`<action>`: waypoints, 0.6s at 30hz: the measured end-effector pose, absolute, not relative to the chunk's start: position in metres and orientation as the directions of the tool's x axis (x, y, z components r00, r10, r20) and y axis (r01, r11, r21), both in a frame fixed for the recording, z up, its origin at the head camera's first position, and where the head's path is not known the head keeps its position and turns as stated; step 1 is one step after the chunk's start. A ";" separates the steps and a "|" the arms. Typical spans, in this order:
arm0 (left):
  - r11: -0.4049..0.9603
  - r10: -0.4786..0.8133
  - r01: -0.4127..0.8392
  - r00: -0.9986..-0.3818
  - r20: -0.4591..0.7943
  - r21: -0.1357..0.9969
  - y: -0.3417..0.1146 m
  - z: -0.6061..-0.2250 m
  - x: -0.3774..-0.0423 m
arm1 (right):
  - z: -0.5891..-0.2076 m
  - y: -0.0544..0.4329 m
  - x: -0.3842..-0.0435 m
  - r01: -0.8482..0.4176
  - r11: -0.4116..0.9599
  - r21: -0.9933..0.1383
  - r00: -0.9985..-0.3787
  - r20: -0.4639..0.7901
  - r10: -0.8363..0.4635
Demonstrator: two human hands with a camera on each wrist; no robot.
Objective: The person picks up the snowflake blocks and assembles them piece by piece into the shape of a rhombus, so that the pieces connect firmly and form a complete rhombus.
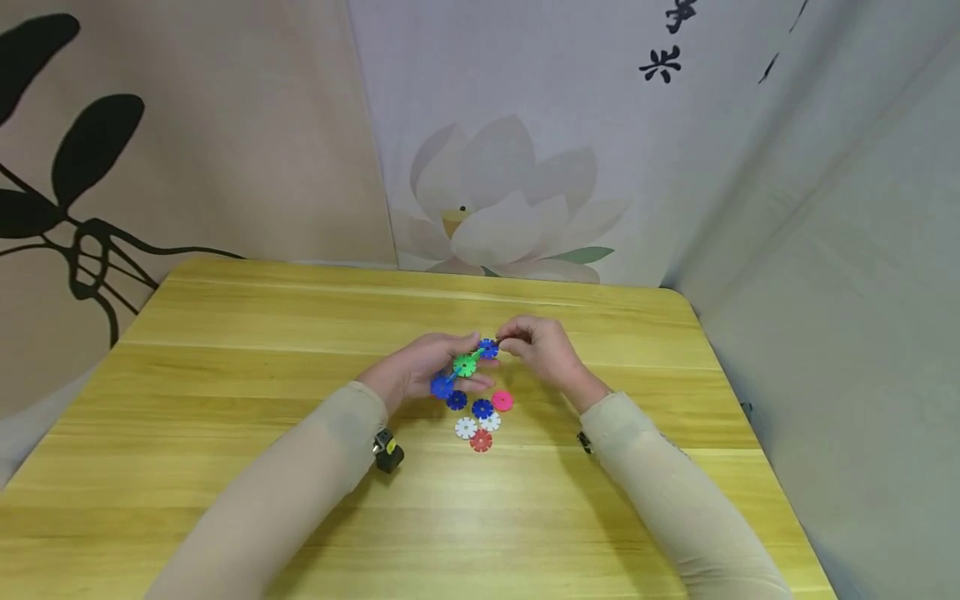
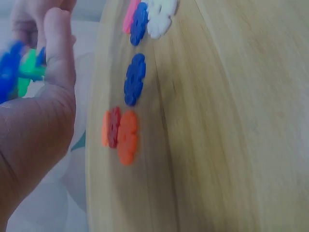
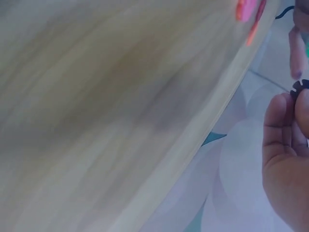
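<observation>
One disc chain (image 1: pixel 462 367), gripped in the left hand (image 1: pixel 426 360) above the counter (image 1: pixel 435 525), slants near-left to far-right, its far end just beside the right hand (image 1: pixel 550 348), which pinches a dark disc (image 3: pixel 299 88).

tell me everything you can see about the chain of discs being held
The chain joins notched, round discs that look like plastic: a green disc near the middle, a blue disc at each end, with pieces seen nearly edge-on between them. It slants, lifted off the table, in the left hand. At its far end, the right hand pinches a dark disc; whether that touches the chain is unclear.
</observation>
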State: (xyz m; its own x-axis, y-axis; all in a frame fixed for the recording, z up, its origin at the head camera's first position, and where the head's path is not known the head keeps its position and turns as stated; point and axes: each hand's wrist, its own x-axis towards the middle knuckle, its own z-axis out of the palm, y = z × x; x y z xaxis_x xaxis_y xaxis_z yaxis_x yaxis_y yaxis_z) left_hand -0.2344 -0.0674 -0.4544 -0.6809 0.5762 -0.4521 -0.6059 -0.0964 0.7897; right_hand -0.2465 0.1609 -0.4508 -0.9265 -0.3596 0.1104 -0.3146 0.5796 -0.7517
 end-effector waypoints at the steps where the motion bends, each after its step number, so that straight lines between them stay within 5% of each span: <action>1: -0.086 0.567 -0.615 -0.677 -0.469 0.784 -0.066 -0.454 -0.234 | -0.451 0.159 -0.246 -0.334 0.578 -0.745 -0.918 0.117 -0.380; 8: -0.029 0.484 -0.580 -0.721 -0.496 0.814 -0.060 -0.451 -0.233 | -0.453 0.150 -0.241 -0.453 0.623 -0.638 -0.881 0.212 -0.423; 18: 0.049 0.457 -0.482 -0.768 -0.448 0.875 -0.070 -0.441 -0.236 | -0.460 0.143 -0.246 -0.382 0.628 -0.678 -0.924 0.288 -0.252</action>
